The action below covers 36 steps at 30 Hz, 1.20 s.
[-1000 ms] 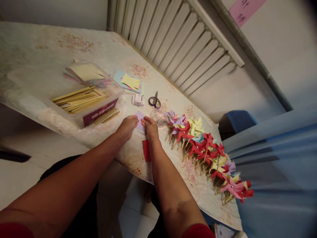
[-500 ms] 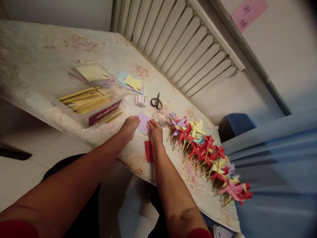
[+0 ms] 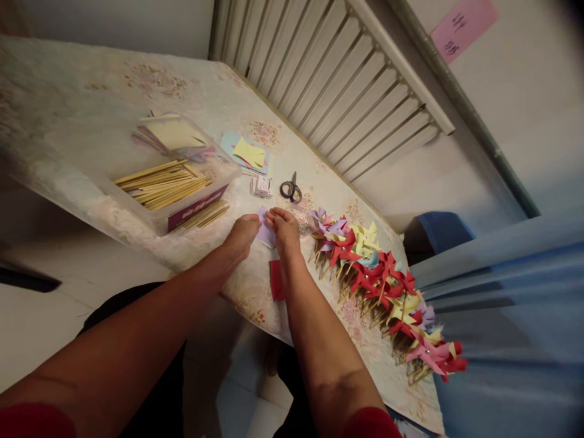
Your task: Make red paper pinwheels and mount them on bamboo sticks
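A small sheet of purple paper (image 3: 264, 233), seemingly with lighter layers beneath, is between my hands above the table. My left hand (image 3: 243, 236) pinches its left edge between thumb and fingers. On the opposite side, the fingers of my right hand (image 3: 285, 231) are closed at the sheet's upper right corner and hide part of it. Beside my right wrist lies a piece of red paper (image 3: 276, 281). Just past my right hand, a clear dish (image 3: 305, 227) with tiny shiny pieces is partly covered.
Finished paper pinwheels (image 3: 387, 274) on sticks line the right side. A plastic box (image 3: 201, 207) holds wooden sticks (image 3: 164, 185) at left. Scissors (image 3: 291, 190), a small white box (image 3: 261, 187) and stacked coloured paper (image 3: 249, 153) lie beyond my hands. A radiator (image 3: 328, 85) borders the table.
My right hand has moved up and left over the purple paper, from its right edge to its upper corner, covering more of it. My left hand keeps its hold.
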Each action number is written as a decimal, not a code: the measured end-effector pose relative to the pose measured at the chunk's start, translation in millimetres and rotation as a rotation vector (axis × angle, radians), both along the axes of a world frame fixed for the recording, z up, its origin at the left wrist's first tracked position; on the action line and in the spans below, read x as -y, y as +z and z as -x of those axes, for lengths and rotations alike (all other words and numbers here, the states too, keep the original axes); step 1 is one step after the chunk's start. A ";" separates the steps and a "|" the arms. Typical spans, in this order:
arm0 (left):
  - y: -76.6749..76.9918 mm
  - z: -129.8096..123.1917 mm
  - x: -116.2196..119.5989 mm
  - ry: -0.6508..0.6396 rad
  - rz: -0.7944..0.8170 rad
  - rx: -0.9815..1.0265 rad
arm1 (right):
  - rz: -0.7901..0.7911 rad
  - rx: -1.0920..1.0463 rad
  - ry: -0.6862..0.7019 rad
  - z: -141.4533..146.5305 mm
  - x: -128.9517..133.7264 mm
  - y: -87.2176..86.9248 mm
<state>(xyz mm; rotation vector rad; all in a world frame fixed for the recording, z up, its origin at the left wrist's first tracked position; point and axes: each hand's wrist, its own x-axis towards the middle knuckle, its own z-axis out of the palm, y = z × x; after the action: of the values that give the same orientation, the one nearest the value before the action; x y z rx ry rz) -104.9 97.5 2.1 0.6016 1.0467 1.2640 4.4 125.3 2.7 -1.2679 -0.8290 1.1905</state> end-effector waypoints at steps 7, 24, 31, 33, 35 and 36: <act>13.7 -0.3 6.2 -0.056 0.002 0.004 | 0.081 -0.139 0.005 8.2 -9.4 -18.7; 6.1 -1.7 4.3 -0.039 -0.033 0.004 | 0.074 -0.014 0.030 10.6 -18.4 -23.4; 4.9 -1.9 4.9 0.004 0.016 -0.031 | 0.017 -0.053 0.033 4.9 0.8 -21.0; 3.3 -2.3 4.4 0.002 0.006 -0.024 | 0.010 -0.076 0.032 3.3 5.9 -19.2; 1.4 -2.9 3.1 -0.008 0.012 -0.014 | 0.016 -0.080 0.034 2.0 9.3 -17.7; 0.3 -3.1 2.2 -0.009 0.023 -0.014 | 0.023 -0.077 0.036 1.3 10.5 -16.8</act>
<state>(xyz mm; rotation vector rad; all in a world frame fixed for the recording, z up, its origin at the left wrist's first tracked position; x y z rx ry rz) -101.8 95.3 2.4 0.5975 1.0673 1.2397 3.1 114.8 -14.1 -1.2226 -0.7870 1.2730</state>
